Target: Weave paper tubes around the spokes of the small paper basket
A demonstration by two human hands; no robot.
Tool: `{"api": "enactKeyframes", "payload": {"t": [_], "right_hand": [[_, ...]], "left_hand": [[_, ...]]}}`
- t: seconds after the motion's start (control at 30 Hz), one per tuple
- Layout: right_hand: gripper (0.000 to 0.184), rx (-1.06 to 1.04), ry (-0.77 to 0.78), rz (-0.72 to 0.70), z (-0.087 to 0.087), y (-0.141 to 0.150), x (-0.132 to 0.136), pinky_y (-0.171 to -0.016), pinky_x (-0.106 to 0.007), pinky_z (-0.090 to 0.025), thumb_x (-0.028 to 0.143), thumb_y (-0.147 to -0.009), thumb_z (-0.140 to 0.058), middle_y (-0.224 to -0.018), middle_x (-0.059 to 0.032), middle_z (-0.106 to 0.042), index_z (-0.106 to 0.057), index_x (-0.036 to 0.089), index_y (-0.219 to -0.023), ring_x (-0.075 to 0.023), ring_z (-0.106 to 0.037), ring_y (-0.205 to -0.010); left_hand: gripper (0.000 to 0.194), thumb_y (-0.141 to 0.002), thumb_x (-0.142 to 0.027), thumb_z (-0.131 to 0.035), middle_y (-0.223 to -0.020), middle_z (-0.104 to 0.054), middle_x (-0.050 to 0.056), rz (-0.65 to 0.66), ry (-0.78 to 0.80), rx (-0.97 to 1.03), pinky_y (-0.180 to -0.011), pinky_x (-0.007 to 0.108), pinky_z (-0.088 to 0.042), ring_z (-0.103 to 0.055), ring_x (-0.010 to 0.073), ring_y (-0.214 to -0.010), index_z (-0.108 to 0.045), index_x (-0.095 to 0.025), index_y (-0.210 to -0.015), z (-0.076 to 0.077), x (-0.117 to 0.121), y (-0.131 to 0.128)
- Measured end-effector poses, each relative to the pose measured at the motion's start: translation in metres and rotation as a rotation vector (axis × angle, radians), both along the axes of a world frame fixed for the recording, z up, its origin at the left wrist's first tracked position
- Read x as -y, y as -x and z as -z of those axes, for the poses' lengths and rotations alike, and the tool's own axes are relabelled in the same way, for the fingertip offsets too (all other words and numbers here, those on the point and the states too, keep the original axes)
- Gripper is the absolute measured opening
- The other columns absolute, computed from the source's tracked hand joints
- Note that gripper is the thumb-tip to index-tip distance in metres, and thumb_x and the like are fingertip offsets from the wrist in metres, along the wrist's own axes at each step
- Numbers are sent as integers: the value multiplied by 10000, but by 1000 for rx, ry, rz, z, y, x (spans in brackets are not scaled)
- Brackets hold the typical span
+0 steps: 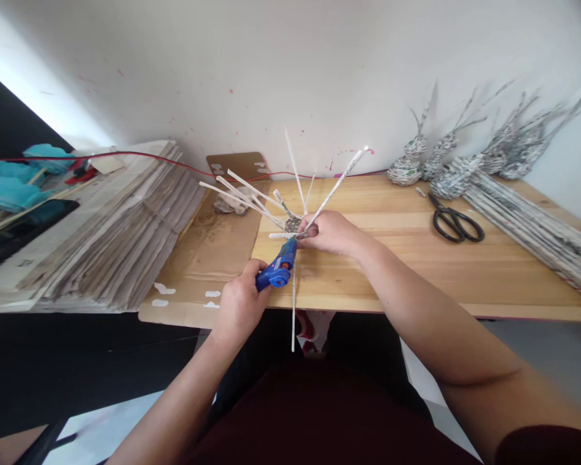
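My left hand (242,297) is wrapped round the handle of a blue glue gun (277,266). The gun's nozzle points up at a small woven piece of rolled-paper sticks (292,225), close to its near edge; whether it touches, I cannot tell. White paper sticks fan out from that piece, several to the left and back, and one hangs down over the table's front edge. Around its right side, the fingers of my right hand (332,232) are closed, pinching the weave near the base of a long stick (341,182). My right fingertips are partly hidden.
Black scissors (458,225) lie on the wooden table (348,284) at right, near a bundle of paper sticks (532,229) and several woven gourd shapes (407,161). Stacked newspapers (121,232) and cardboard (223,245) are left. A red cord (169,162) runs along the wall.
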State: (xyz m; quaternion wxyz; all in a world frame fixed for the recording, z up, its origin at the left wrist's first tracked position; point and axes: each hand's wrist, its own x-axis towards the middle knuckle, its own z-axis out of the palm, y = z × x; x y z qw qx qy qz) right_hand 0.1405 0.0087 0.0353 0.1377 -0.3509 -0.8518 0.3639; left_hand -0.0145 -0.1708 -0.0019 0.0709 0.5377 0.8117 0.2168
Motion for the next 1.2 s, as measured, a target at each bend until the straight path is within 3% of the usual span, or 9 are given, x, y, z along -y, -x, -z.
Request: {"api": "enactKeyframes", "payload": {"t": [0.23, 0.4, 0.53, 0.67, 0.8, 0.93, 1.1, 1.2], "right_hand": [[233, 15, -18, 6, 1, 0, -2, -575, -255, -275, 334, -669, -807, -599, 61, -511, -710, 184, -818, -90, -438, -560], [219, 19, -10, 0, 0, -1, -2, -587, -251, -292, 288, -674, -800, -614, 67, -510, -709, 178, -840, -84, -439, -561], [195, 24, 8, -4, -1, -1, -2, -587, -256, -307, 269, -700, -776, -627, 61, -526, -710, 182, -862, -90, -453, -562], [185, 45, -14, -8, 0, -1, -2, -574, -260, -312, 265, -713, -753, -612, 56, -543, -712, 190, -877, -104, -468, -554], [191, 24, -25, -8, 3, 0, -4, -561, -260, -304, 286, -726, -732, -585, 61, -519, -706, 192, -890, -102, -447, -533], [180, 44, -11, -16, 4, 1, -5, -550, -267, -293, 314, -742, -716, -561, 71, -479, -693, 196, -876, -100, -420, -515], [145, 46, -10, 12, 0, 2, -2, -558, -266, -301, 258, -745, -707, -576, 63, -506, -699, 191, -874, -99, -439, -530], [112, 44, 10, 10, 0, 2, -1, -558, -265, -303, 225, -759, -683, -562, 65, -500, -696, 187, -863, -95, -430, -512]], "left_hand": [[210, -844, -317, -601, -773, -724, 6, -13, 7, -12, -654, 257, -446, -707, 226, -753, -625, -253, -1042, -4, 7, 0], [315, -823, -244, -599, -869, -748, -18, 26, -7, -62, -656, 242, -465, -711, 196, -733, -621, -290, -1133, -18, 37, 4], [399, -828, -310, -645, -909, -739, -2, -68, -52, -231, -663, 250, -481, -719, 208, -780, -590, -295, -1223, -31, 63, 33], [519, -862, -389, -640, -1093, -727, 89, -167, -5, -410, -731, 307, -516, -711, 276, -963, -506, -254, -1345, -36, 67, 81], [603, -872, -494, -619, -1161, -716, 133, -127, 86, -475, -844, 374, -533, -687, 314, -1057, -470, -216, -1386, -28, 52, 128], [632, -898, -541, -557, -1258, -672, 156, -69, 136, -442, -912, 419, -521, -653, 328, -1134, -443, -195, -1415, -11, 37, 159], [597, -935, -554, -465, -1321, -633, 153, 33, 95, -355, -995, 448, -483, -605, 321, -1206, -455, -180, -1400, 5, 37, 177], [547, -940, -534, -461, -1268, -642, 187, 60, 52, -481, -981, 519, -470, -577, 368, -1198, -536, -175, -1345, 4, 44, 168]]}}
